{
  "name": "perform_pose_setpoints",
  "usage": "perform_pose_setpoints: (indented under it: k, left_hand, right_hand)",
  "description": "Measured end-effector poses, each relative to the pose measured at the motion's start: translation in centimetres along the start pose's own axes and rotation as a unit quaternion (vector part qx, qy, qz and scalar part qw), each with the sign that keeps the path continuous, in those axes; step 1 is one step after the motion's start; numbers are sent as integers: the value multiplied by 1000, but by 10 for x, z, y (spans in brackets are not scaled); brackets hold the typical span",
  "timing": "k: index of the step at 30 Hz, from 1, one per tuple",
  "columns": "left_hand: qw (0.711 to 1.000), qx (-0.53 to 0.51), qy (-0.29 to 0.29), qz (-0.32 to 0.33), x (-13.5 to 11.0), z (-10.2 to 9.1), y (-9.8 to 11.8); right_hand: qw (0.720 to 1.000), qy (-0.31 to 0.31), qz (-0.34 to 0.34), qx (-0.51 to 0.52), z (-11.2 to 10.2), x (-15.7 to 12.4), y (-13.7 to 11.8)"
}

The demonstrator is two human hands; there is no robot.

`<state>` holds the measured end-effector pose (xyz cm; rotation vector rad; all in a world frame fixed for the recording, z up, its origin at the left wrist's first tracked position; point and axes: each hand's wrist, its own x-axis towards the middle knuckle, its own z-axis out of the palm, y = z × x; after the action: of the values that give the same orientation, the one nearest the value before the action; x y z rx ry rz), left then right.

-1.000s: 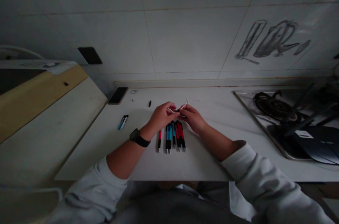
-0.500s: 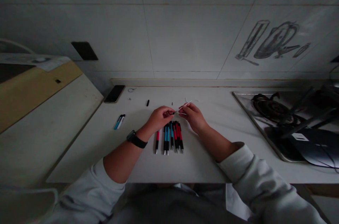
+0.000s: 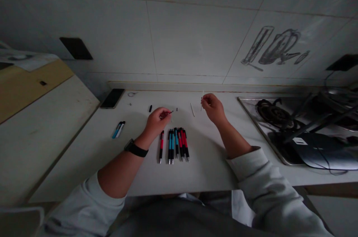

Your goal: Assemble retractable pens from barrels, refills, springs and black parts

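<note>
My left hand (image 3: 156,120) pinches a thin pen refill whose dark tip (image 3: 170,112) pokes out to the right, just above a row of red and blue pens (image 3: 175,144) lying side by side on the white counter (image 3: 207,162). My right hand (image 3: 213,107) is farther back and to the right, fingers closed on a small thin white piece (image 3: 202,97) held upright. A white stick-like part (image 3: 192,109) lies on the counter between my hands. A black watch sits on my left wrist.
A blue and white pen (image 3: 118,129) lies apart at the left, a small black cap (image 3: 150,108) behind it. A dark phone (image 3: 112,97) rests at the back left. A gas hob (image 3: 282,117) with a dark flat object (image 3: 321,151) fills the right.
My hands have come apart: the right one moved back and to the right with the small white piece, the left one stayed by the pens with the refill. The view shifted left.
</note>
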<state>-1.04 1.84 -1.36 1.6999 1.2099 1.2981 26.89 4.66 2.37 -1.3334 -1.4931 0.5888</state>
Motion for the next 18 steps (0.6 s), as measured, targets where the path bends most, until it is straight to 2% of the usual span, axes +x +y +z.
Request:
perform_pose_setpoints:
  k: [2, 4, 8, 12, 18]
  left_hand:
    - [999, -25, 30, -12, 1, -2, 0]
    - [998, -49, 39, -23, 2, -2, 0]
    - [997, -67, 37, -30, 1, 0, 2]
    - [996, -73, 26, -42, 1, 1, 2]
    - [997, -58, 23, -48, 2, 0, -2]
  right_hand:
    - [990, -49, 14, -132, -4, 11, 4]
    - [967, -94, 29, -233, 1, 19, 8]
    - [924, -119, 61, -359, 24, 25, 17]
    - [901, -132, 87, -404, 37, 27, 28]
    - [902, -154, 73, -396, 37, 24, 31]
